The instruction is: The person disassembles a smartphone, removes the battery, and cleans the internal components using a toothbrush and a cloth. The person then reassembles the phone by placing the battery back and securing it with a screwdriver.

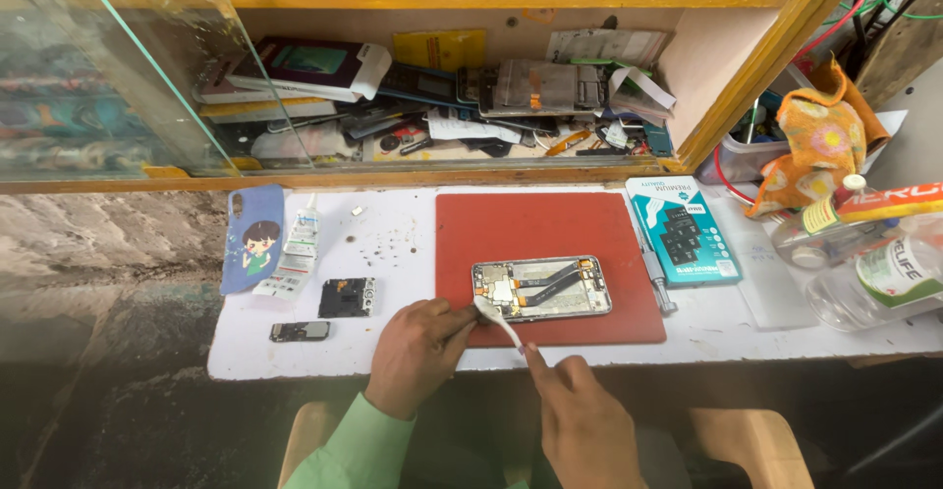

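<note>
At the lower middle of the frame, on a red mat (550, 229), lies an opened phone (541, 289). The right hand (582, 420) pinches a white brush (498, 320) on its left end. The left hand (417, 352) has its fingers curled at the phone's left edge. A blue box (683, 231) lies right on the desk (393, 253).

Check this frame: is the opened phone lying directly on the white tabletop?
No, the opened phone lies on the red mat, which covers that part of the white table.
</note>
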